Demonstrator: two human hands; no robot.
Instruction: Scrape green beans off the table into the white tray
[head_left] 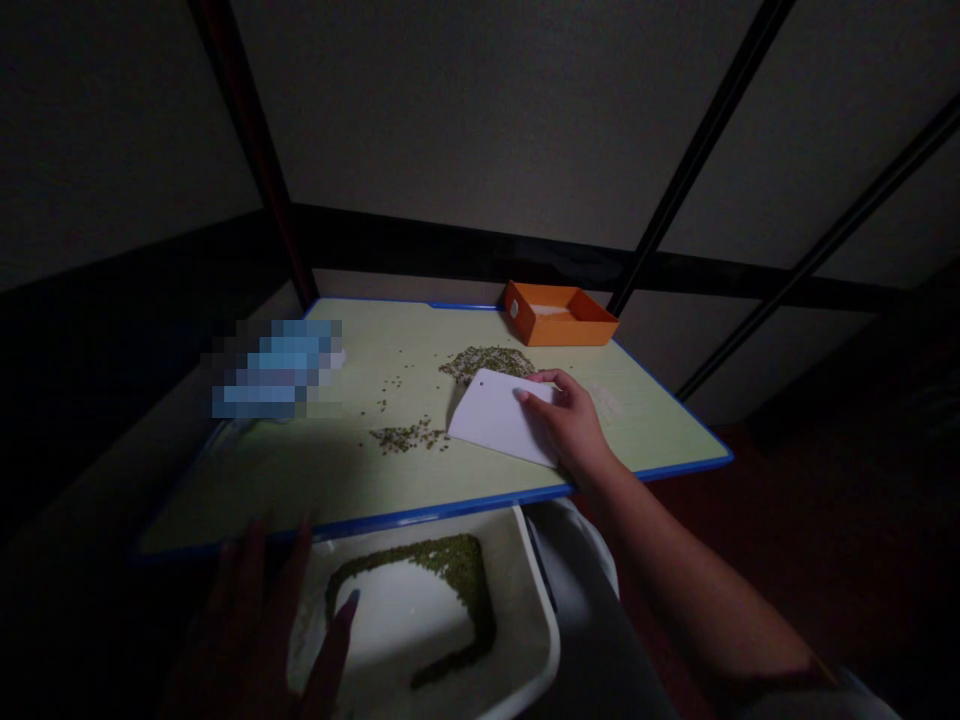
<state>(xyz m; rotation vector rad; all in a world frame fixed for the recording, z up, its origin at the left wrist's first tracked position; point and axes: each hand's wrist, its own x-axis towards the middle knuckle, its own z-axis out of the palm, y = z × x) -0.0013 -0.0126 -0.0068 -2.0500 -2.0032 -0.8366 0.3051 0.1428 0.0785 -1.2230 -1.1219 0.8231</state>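
One blue-rimmed tabletop (360,375) spreads before you. Below it, at six o'clock, your white basin (525,655) holds green grains (469,575). Your left hand (262,610) is open, fingers spread, at seven; you cannot tell whether it touches the basin. At one sits an orange tray (574,331), a small pale patch on its end too small to read. Your right hand (574,425) pinches a white scraper (499,415) near centre. Blurred blue item (289,355) at nine; loose grains (491,361) at twelve, a smaller scatter (409,437) at eight.
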